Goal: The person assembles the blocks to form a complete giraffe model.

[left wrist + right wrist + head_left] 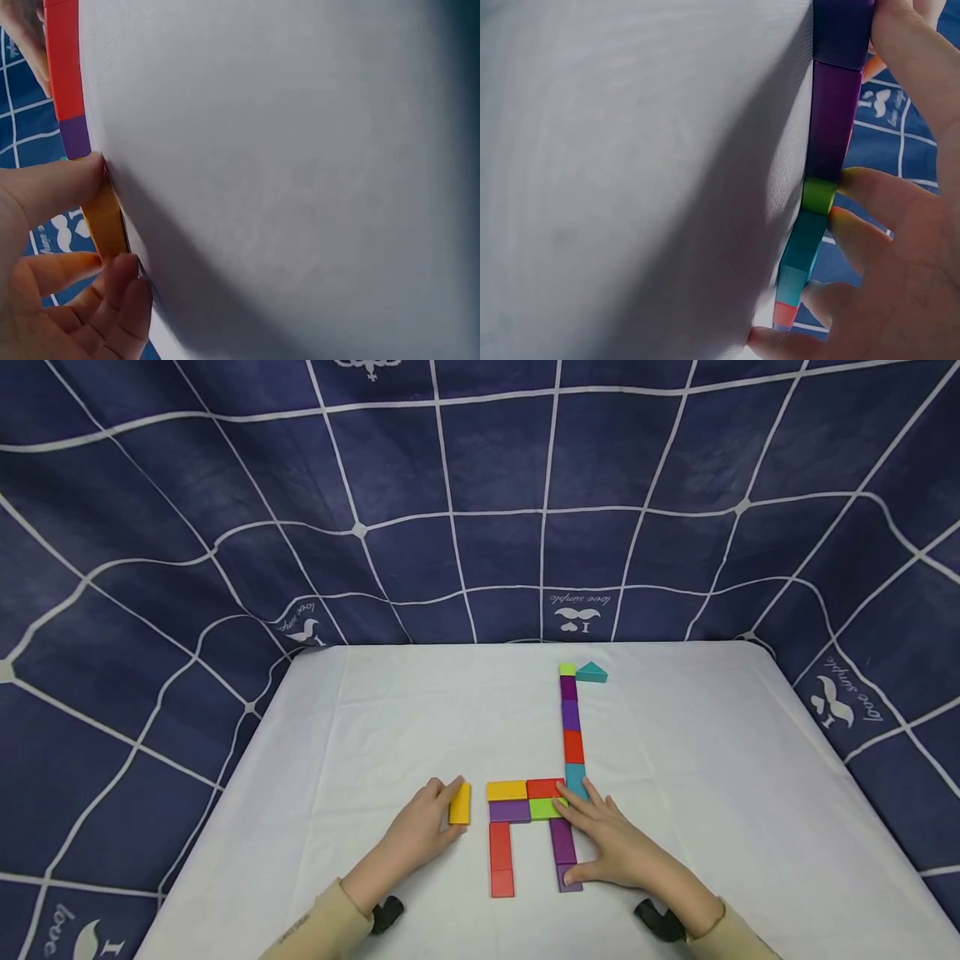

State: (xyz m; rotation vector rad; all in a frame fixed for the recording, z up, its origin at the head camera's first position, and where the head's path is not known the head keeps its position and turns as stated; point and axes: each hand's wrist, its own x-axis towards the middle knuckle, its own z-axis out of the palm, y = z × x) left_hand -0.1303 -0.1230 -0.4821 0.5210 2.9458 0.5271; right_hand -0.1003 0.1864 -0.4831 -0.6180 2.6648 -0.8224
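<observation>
My left hand (420, 829) pinches a yellow block (461, 805) between thumb and fingertips, just left of a flat block figure; in the left wrist view the same block spans thumb to fingers. My right hand (618, 846) lies with spread fingers along the figure's right side. Its fingertips touch around a green block (543, 809), a red block (543, 788) and a blue block (574, 781), while the thumb rests on the lowest purple block (572, 881). A second yellow block (507, 791) sits above a purple block (509, 812) at the figure's upper left.
Two red blocks (500, 858) form the left leg of the figure. From the blue block a column with a red block (573, 747) runs away to a small green block (567, 669), beside a teal triangle (592, 673). Dark blue checked cloth (495, 552) hangs behind the white table (390, 710).
</observation>
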